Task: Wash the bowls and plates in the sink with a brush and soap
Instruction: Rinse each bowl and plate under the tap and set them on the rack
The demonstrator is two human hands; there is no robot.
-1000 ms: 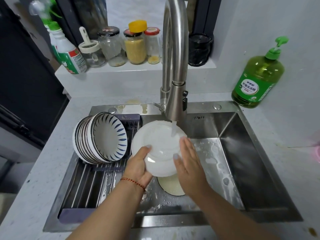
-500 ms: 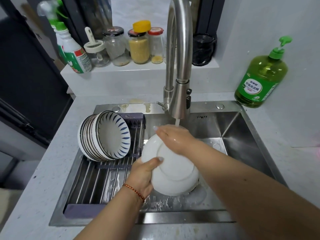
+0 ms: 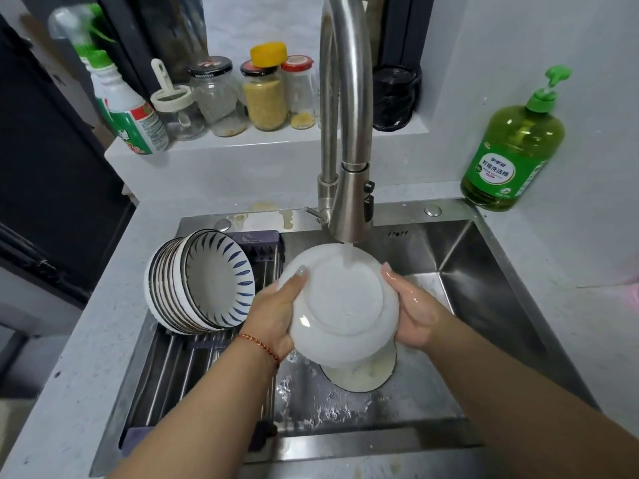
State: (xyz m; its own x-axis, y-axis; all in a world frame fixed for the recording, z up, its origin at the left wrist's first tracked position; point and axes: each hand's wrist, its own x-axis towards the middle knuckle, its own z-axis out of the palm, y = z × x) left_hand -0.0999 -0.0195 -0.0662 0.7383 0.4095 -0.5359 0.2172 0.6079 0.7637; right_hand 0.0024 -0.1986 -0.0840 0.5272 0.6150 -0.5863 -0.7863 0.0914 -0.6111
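Head view shows a white plate at the centre of the frame, tilted with its underside facing up, held under the stream from the steel faucet above the sink. The left hand grips the plate's left rim, thumb curled over the edge, and the right hand clasps the right rim, fingers wrapped behind it. Half a second ago the right hand was spread across the top of the plate, rubbing its back, and a second ago the plate faced the other way; now the right hand has slid to the rim and water lands directly on the foot ring. That suggests the front is done and this is the rinse of the back. Below the plate, at the lower centre, another plate lies on the sink floor among suds, probably awaiting its turn. At the centre left a stack of blue-striped bowls leans on its side on the drying rack, apparently already washed. The green soap bottle stands on the desk at the upper right. No brush is visible. The likely next step is placing this plate on the rack.
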